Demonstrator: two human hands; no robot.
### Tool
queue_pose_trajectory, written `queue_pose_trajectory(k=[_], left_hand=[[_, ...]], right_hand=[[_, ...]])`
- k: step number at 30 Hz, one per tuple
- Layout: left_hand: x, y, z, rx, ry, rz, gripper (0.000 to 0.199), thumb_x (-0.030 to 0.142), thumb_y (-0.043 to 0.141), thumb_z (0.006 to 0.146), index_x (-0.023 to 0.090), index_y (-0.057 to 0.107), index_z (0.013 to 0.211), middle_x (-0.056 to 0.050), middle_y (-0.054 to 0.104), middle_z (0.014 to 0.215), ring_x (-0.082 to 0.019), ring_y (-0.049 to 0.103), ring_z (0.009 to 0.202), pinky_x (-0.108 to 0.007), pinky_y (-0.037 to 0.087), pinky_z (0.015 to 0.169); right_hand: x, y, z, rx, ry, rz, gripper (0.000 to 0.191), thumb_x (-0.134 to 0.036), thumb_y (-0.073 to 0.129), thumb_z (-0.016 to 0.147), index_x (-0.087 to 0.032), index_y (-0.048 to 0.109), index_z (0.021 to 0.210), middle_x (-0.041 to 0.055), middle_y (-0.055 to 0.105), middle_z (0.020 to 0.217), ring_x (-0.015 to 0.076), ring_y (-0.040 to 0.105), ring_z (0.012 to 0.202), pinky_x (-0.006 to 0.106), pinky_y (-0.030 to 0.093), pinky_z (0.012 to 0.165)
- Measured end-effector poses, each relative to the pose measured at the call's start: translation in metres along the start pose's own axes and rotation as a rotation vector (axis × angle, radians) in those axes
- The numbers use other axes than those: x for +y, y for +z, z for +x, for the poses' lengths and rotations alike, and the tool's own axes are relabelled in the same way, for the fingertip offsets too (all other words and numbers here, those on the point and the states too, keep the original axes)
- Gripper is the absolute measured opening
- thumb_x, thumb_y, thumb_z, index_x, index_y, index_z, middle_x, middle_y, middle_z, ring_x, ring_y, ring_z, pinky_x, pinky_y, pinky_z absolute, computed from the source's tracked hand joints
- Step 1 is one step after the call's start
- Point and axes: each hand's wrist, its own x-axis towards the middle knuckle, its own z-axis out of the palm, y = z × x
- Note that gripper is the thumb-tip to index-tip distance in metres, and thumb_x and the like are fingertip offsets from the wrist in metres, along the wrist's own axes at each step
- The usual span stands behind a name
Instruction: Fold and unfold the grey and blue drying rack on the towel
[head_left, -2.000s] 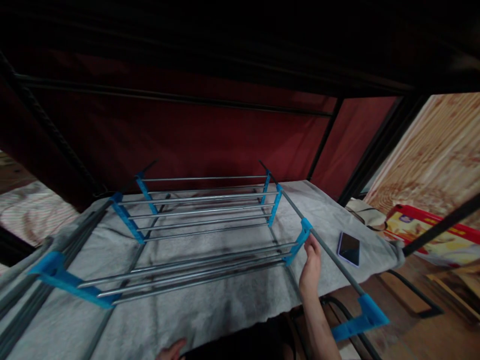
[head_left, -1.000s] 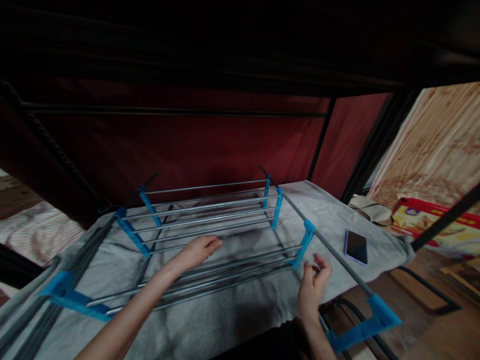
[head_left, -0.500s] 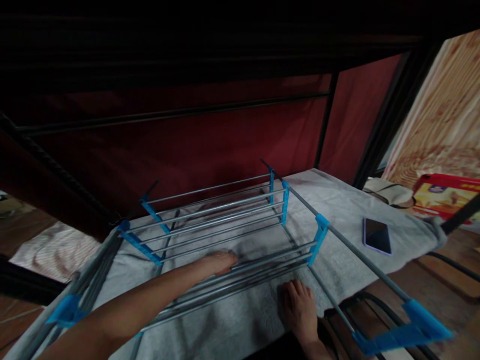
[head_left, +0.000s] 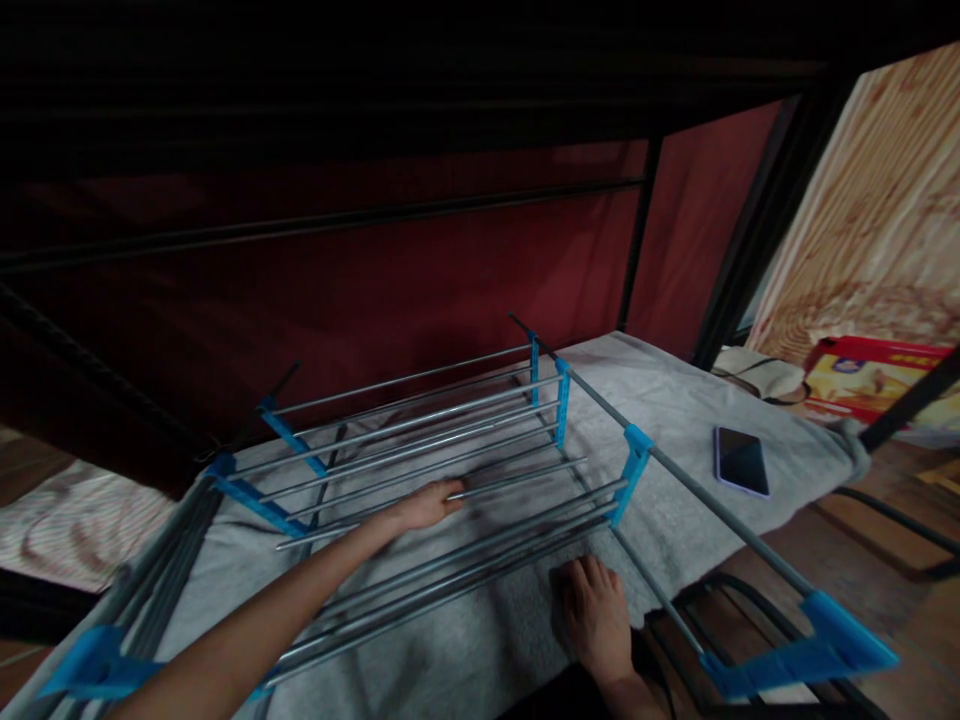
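Head view: left hand [head_left: 430,504] grips metal rod [head_left: 525,477]; right hand [head_left: 598,612] on grey blanket [head_left: 664,395].

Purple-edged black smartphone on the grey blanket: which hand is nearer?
Right. The right hand is on the blanket, left of the smartphone; the left hand, holding a thin grey metal rod, is farther left.

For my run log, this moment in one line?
left hand: holds loose rod | right hand: on gray blanket | phone: on blanket

Two hands [head_left: 429,505], one phone [head_left: 741,461], one box [head_left: 874,382], one loose rod [head_left: 525,479], seemingly seven blue brackets [head_left: 631,475]
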Motion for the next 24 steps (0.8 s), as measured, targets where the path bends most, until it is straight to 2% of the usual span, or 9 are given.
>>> queue_pose_trajectory(k=[3,5,7,10,16,20,24], left_hand=[[-0.001,-0.015,-0.007,0.013,-0.015,-0.001,0.043,0.051,0.038,0.093,0.019,0.067,0.100,-0.006,0.072,0.096,-0.021,0.066,0.088,-0.029,0.050,0.079],[0.000,-0.022,-0.013,0.032,-0.027,-0.014,0.047,0.055,0.039,0.093,0.020,0.067,0.108,-0.007,0.072,0.106,-0.022,0.066,0.096,-0.030,0.050,0.085],[0.004,-0.026,-0.019,0.061,-0.034,-0.038,0.047,0.054,0.041,0.093,0.021,0.066,0.114,-0.007,0.071,0.114,-0.022,0.065,0.104,-0.030,0.048,0.091],[0.015,-0.031,-0.024,0.137,-0.051,-0.070,0.046,0.050,0.039,0.094,0.020,0.067,0.115,-0.007,0.072,0.115,-0.022,0.065,0.105,-0.031,0.048,0.095],[0.047,-0.043,-0.025,0.290,-0.066,-0.076,0.053,0.051,0.036,0.095,0.018,0.062,0.128,-0.010,0.066,0.130,-0.025,0.060,0.121,-0.034,0.043,0.105],[0.067,-0.051,-0.032,0.326,-0.119,0.029,0.053,0.054,0.035,0.096,0.024,0.062,0.129,-0.008,0.067,0.129,-0.027,0.061,0.120,-0.036,0.045,0.101],[0.075,-0.054,-0.042,0.390,-0.132,0.111,0.044,0.045,0.036,0.097,0.024,0.063,0.126,-0.007,0.068,0.127,-0.025,0.063,0.117,-0.034,0.046,0.099]], right_hand=[[0.000,0.001,0.000,-0.010,-0.001,-0.013,0.018,-0.013,0.046,0.088,-0.024,0.058,0.096,0.0056,0.058,0.091,0.0257,0.053,0.090,0.040,0.035,0.078],[0.000,0.002,0.001,-0.002,-0.005,-0.028,0.018,-0.013,0.046,0.089,-0.024,0.057,0.097,0.0057,0.058,0.092,0.0258,0.052,0.091,0.040,0.035,0.079],[0.000,0.002,0.001,0.016,-0.012,-0.044,0.018,-0.013,0.045,0.089,-0.023,0.057,0.098,0.0056,0.058,0.093,0.0259,0.052,0.092,0.040,0.034,0.079],[0.000,0.002,0.002,0.038,-0.029,-0.050,0.019,-0.011,0.045,0.089,-0.024,0.057,0.097,0.0047,0.058,0.092,0.0251,0.052,0.092,0.039,0.034,0.079],[0.002,0.003,0.002,0.062,-0.058,-0.058,0.018,-0.011,0.044,0.091,-0.024,0.057,0.092,0.0034,0.057,0.089,0.0238,0.052,0.087,0.038,0.033,0.078],[0.003,0.003,0.003,0.080,-0.085,-0.074,0.022,-0.007,0.045,0.090,-0.025,0.058,0.095,0.0036,0.058,0.091,0.0238,0.054,0.088,0.037,0.034,0.077],[-0.001,-0.001,0.003,0.089,-0.063,-0.076,0.028,-0.004,0.043,0.088,-0.025,0.060,0.096,0.0043,0.060,0.092,0.0239,0.055,0.090,0.037,0.036,0.079]])
